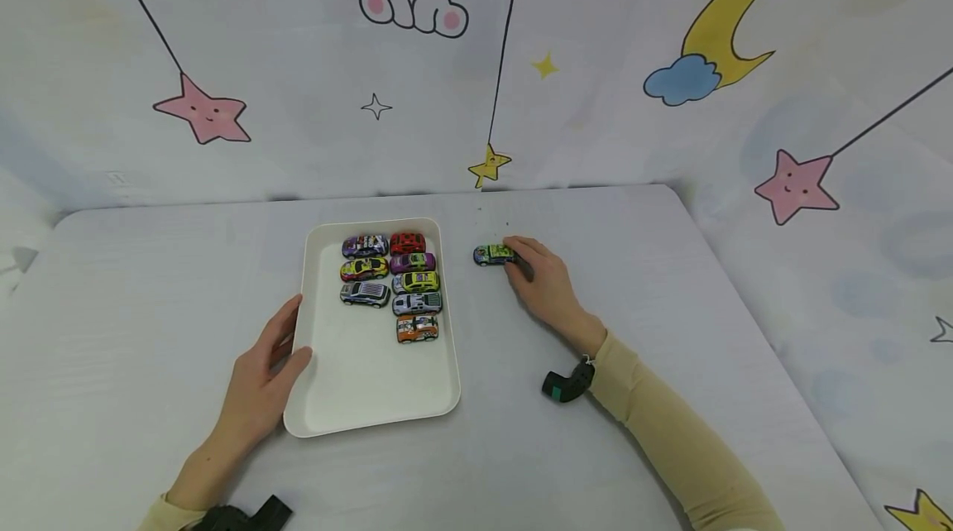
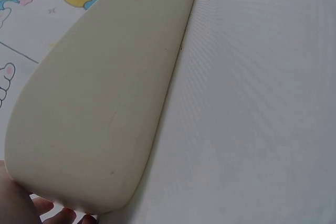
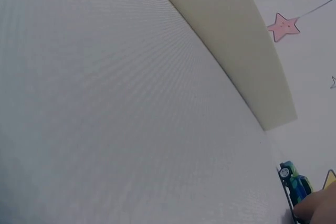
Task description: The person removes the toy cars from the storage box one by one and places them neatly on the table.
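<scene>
A white rectangular tray [image 1: 357,378] lies on the table, with my left hand [image 1: 256,378] gripping its left side, thumb at the rim. In the left wrist view the tray's outer wall [image 2: 100,103] fills much of the picture, and fingers show at its lower corner. To the right of the tray, my right hand [image 1: 547,283] pinches a green toy car [image 1: 491,255] at its right end, close over the table. The same car [image 3: 299,184] appears at the lower right of the right wrist view, partly hidden by a finger.
Inside the tray, several toy cars form two columns, among them a red car [image 1: 408,243], a grey car [image 1: 365,294] and an orange car [image 1: 417,328] nearest me. Behind the white table [image 1: 581,465] stands a wall [image 1: 298,59] with cartoon drawings.
</scene>
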Motion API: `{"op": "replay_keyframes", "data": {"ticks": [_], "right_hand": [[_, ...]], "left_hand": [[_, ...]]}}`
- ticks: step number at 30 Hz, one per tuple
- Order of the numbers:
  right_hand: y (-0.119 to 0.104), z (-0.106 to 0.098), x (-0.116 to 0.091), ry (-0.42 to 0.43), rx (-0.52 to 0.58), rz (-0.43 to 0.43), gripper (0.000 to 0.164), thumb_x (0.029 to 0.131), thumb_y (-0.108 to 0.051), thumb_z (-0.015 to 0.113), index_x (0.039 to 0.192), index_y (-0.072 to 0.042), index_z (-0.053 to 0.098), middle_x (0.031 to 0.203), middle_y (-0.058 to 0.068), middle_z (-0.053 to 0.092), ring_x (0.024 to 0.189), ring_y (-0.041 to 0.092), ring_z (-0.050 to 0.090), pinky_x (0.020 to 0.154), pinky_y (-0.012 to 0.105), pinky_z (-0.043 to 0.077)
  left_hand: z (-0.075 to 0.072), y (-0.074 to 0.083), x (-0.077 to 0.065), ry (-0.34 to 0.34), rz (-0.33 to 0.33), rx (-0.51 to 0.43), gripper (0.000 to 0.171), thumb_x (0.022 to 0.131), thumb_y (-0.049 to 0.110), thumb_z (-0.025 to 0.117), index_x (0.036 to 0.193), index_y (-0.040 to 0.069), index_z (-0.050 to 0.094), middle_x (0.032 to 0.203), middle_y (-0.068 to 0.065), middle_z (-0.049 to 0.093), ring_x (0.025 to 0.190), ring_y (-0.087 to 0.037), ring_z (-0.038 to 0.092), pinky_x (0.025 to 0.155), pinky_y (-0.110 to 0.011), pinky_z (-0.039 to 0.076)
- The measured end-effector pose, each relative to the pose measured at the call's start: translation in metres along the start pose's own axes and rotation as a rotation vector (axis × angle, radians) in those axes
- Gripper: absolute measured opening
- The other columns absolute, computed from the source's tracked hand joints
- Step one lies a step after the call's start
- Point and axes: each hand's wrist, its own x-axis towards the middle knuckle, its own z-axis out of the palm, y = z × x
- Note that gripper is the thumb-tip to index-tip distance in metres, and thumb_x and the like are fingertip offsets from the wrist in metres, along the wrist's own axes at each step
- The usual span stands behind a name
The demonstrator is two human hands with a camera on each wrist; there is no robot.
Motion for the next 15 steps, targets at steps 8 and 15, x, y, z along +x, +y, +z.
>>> {"op": "replay_keyframes", "data": {"ticks": [8, 15], "right_hand": [[-0.0013, 0.0006, -0.0004, 0.054, -0.007, -0.013, 0.038, 0.092, -0.002, 0.067, 0.129, 0.003, 0.062, 0.13, 0.018, 0.063, 0.122, 0.032, 0.061, 0.101, 0.047, 0.05], [-0.0021, 0.0011, -0.0008, 0.184, -0.012, -0.071, 0.038, 0.088, 0.001, 0.069, 0.126, 0.004, 0.064, 0.126, 0.02, 0.064, 0.119, 0.035, 0.062, 0.097, 0.049, 0.052]], "left_hand": [[-0.0005, -0.0003, -0.001, 0.0, 0.0, -0.008, 0.067, 0.098, 0.004, 0.057, 0.158, 0.021, 0.032, 0.151, -0.023, 0.046, 0.126, -0.048, 0.053, 0.092, 0.0, 0.036], [-0.0002, -0.001, -0.0003, 0.0, 0.008, -0.009, 0.068, 0.098, 0.004, 0.057, 0.158, 0.023, 0.032, 0.151, -0.021, 0.046, 0.127, -0.047, 0.052, 0.095, 0.001, 0.035]]}}
